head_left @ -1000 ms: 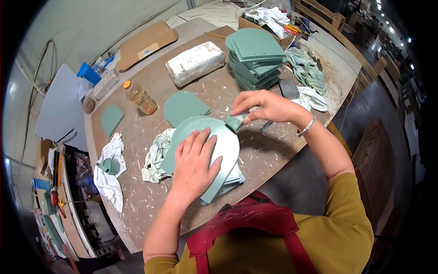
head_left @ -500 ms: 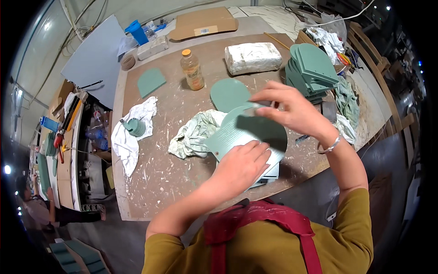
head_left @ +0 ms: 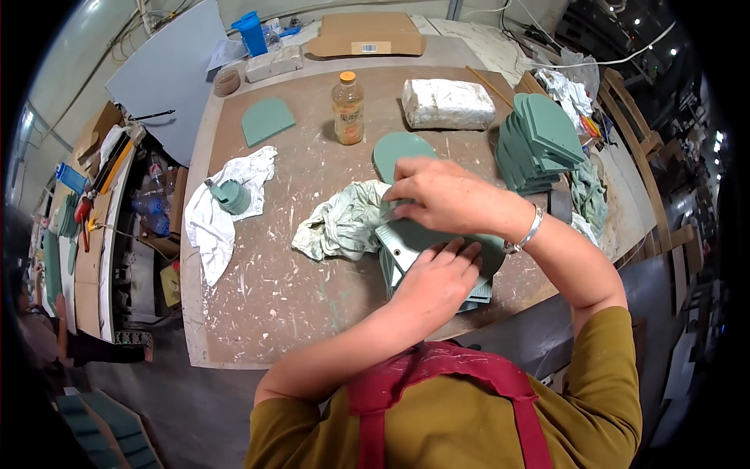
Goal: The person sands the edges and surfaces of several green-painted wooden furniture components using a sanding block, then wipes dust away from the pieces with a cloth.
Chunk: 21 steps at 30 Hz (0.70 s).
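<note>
A green, round-ended panel (head_left: 414, 234) with a small hole near its corner lies on top of a few similar pieces close to me. My left hand (head_left: 444, 275) rests on it, fingers stretched out and pressing down. Above the panel's left corner, my right hand (head_left: 426, 195) is closed in a pinch; what its fingertips hold is too small and hidden to make out. A crumpled pale green cloth (head_left: 336, 227) touches the left side of the pile. Just behind my right hand lies another green panel (head_left: 397, 148), partly covered by it.
To the right stands a tall stack of green panels (head_left: 539, 137). Farther back are a white wrapped block (head_left: 447, 104) and an orange-capped bottle (head_left: 348, 113). A white cloth (head_left: 209, 223) bearing a green cup (head_left: 233, 197) and a single panel (head_left: 267, 119) are at left.
My right hand has moved left and down across the panel, from its far edge to its left corner. The left hand stays on the panel. The whole view has shifted slightly.
</note>
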Tool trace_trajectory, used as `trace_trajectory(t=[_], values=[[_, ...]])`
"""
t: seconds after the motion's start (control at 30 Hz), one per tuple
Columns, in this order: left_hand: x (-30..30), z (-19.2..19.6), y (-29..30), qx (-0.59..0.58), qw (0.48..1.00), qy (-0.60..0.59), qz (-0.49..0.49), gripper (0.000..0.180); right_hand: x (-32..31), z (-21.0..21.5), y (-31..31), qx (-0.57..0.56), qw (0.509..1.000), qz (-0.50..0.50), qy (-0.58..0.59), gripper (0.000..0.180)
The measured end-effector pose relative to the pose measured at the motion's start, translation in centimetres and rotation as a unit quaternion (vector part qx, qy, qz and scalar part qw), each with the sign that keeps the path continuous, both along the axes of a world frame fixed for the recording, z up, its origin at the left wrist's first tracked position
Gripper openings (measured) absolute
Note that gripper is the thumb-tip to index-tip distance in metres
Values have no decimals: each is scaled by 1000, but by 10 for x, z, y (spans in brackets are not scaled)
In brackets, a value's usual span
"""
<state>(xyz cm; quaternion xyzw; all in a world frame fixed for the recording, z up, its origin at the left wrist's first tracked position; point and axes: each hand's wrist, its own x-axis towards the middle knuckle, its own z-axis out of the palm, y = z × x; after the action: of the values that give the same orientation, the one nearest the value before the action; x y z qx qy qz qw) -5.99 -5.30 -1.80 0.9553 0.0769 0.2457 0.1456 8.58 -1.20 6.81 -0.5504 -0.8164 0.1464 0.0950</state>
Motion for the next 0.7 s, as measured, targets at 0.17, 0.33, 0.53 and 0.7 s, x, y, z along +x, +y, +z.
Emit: trace_trajectory(t=[0.17,0.33,0.53,0.7], values=[[-1,4,1,26,999,35,8,35,-11,-8,-14,23,999,-36,25,25],[-29,1,18,-50,989,-135,31,26,19,-1,-44,75,962,-194,180,27],[-46,16,47,-22,993,-112,-21,28,25,-4,-81,139,885,-262,360,30],[-45,-1,101,-77,991,-32,100,45,-3,-34,-154,142,756,-343,539,31]])
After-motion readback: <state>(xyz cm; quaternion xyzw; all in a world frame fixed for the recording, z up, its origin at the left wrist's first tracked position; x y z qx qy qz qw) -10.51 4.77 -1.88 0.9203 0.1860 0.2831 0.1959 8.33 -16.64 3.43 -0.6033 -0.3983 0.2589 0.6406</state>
